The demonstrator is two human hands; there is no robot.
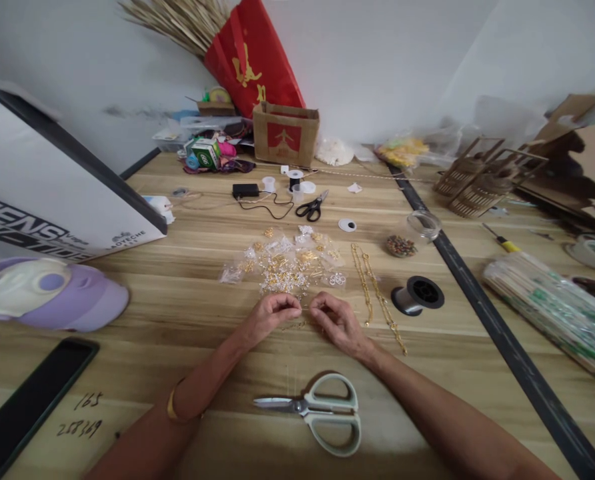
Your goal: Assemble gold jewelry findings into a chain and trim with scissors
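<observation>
My left hand (272, 313) and my right hand (337, 320) meet at mid-table, both with fingers pinched together. Between them runs something very thin, perhaps a fine thread or wire, too small to name, and small gold pieces (295, 325) lie on the wood just below the fingertips. Right behind the hands lies a heap of small clear bags with gold and silver jewellery findings (285, 263). A gold chain (375, 293) stretches along the table to the right of my right hand. A gold bangle (173, 407) sits on my left wrist.
Pale-handled scissors (317, 412) lie near the front edge. A black spool (417, 295), a bead-filled lid (401, 246) and a jar (424, 225) sit to the right; black scissors (312, 207) farther back. A phone (32, 397), a purple cap (52, 293) and a white box (52, 180) occupy the left.
</observation>
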